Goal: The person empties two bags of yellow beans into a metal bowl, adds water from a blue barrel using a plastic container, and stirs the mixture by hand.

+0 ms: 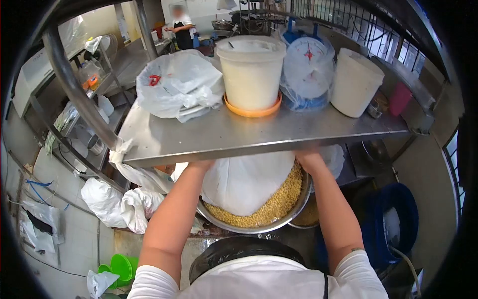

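Below the steel shelf sits a wide metal basin (pixel 259 229) of small yellow grains or beans (pixel 279 208). A white sheet (pixel 244 187), cloth or plastic, covers much of them and leaves a band bare at the front and right. My left hand (pixel 202 164) is at the sheet's left side, and my right hand (pixel 307 156) is at its right, near the basin's rim. The shelf edge hides the fingers of both hands, so their grip on the sheet does not show.
On the shelf (pixel 199 139) stand a plastic-wrapped stack (pixel 181 82), a white bucket (pixel 251 74) on an orange dish, a bagged dial scale (pixel 307 65) and another white bucket (pixel 356 82). A blue barrel (pixel 406 214) stands right; white sacks (pixel 104 202) lie left. A person (pixel 182 30) stands far back.
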{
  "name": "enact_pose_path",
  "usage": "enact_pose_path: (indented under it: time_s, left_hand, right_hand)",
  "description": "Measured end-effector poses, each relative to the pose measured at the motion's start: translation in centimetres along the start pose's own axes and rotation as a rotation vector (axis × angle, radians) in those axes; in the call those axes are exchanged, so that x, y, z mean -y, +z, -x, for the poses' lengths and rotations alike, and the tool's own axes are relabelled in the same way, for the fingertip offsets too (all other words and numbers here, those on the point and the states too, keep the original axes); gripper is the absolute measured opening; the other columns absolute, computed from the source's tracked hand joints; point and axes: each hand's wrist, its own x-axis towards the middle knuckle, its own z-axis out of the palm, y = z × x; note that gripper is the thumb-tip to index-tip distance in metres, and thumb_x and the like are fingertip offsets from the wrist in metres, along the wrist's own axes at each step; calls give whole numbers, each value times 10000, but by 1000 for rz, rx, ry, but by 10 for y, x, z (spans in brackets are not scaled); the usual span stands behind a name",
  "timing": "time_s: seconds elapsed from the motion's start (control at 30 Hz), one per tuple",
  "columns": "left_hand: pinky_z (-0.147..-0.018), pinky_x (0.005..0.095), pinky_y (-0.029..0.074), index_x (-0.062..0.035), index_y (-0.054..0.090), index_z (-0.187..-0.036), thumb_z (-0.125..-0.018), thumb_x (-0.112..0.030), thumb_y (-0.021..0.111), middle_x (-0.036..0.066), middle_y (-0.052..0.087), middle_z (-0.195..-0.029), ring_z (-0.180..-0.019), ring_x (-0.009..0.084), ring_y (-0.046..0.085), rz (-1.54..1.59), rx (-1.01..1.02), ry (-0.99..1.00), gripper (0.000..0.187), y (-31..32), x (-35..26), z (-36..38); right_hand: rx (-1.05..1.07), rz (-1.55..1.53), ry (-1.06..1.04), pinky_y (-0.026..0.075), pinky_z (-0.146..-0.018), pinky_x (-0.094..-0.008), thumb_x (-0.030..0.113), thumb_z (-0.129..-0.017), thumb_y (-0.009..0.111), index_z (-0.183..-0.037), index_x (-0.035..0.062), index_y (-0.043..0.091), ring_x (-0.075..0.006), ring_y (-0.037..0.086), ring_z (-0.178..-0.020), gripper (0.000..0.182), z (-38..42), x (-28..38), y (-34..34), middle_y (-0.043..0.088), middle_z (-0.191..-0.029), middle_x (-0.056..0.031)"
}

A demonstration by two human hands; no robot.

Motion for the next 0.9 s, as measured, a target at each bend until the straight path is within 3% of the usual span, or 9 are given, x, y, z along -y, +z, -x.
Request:
enact_pose_path:
  time_s: [0.1, 0.27, 0.37, 0.5, 0.6, 0.7, 0.8, 0.87, 0.9]
  left_hand:
    - [-1025, 412, 486, -14, 647, -1259, -1030, -285, 593, 163, 664, -1277, -1157, 292, 618, -1298, 98, 248, 359, 61, -25, 23]
    - [-1111, 444, 425, -38, 609, -1371, -956, -495, 676, 198, 598, -1423, -1309, 327, 557, -1216, 436, -43, 621, 127, -49, 41]
    - [-1114, 447, 424, -32, 603, -1372, -934, -519, 691, 218, 595, -1421, -1331, 353, 550, -1368, 395, 104, 661, 99, -53, 60]
    - [-1119, 435, 422, -16, 596, -1368, -958, -458, 675, 242, 595, -1412, -1345, 380, 541, -1671, 369, 238, 609, 44, -20, 66]
    - [-1120, 429, 417, 10, 590, -1358, -995, -360, 629, 263, 601, -1391, -1351, 402, 533, -1523, 214, -119, 520, 27, 8, 55]
    - [-1127, 437, 409, 5, 575, -1374, -1029, -258, 545, 261, 590, -1407, -1327, 392, 544, -1445, 56, 67, 435, 41, 6, 40]
    - [-1106, 445, 420, 17, 600, -1324, -1031, -223, 529, 272, 614, -1359, -1300, 392, 559, -1312, 68, 51, 385, 63, -18, 36]
    - [-1053, 460, 443, 26, 638, -1235, -1022, -190, 538, 245, 661, -1267, -1182, 375, 608, -1297, 84, 246, 320, 59, -10, 30]
    - [-1053, 460, 443, 26, 638, -1235, -1022, -190, 538, 245, 661, -1267, -1182, 375, 608, -1298, 79, 248, 320, 61, -12, 28]
  right_hand:
    - [234, 122, 100, 400, -1141, -384, 271, -869, 834, -1413, -14, 552, -284, 522, -1339, 675, 19, 63, 38, 567, -1469, -173]
    - [220, 535, -23, 347, -1195, -416, 394, -965, 695, -1470, 21, 523, -345, 436, -1448, 651, -6, 43, 69, 489, -1555, -183]
    - [52, 373, -62, 358, -1160, -437, 313, -1058, 492, -1430, 16, 514, -364, 441, -1406, 477, -2, 49, 52, 506, -1508, -199]
    - [-48, 135, -71, 374, -1135, -450, 282, -1049, 501, -1405, 7, 505, -367, 450, -1368, 450, 0, 25, 54, 507, -1478, -210]
    - [-33, 438, -121, 400, -1116, -440, 268, -1049, 522, -1426, 22, 491, -352, 467, -1346, 451, -2, 34, 64, 506, -1486, -185]
    - [-101, -757, 263, 428, -1082, -397, 260, -1050, 566, -1365, 98, 519, -239, 513, -1279, 357, -4, 37, 58, 563, -1366, -83]
    - [39, -1071, 278, 449, -1088, -447, 311, -1016, 595, -1335, 100, 566, -273, 534, -1280, 384, -10, 23, 47, 588, -1360, -108]
    - [-90, -917, 210, 458, -1089, -458, 290, -1020, 589, -1350, 82, 561, -270, 556, -1261, 391, -15, 4, 45, 597, -1370, -90]
    - [-30, -399, -35, 446, -1095, -429, 299, -1026, 605, -1358, 61, 543, -257, 539, -1271, 413, -13, -4, 33, 584, -1368, -90]
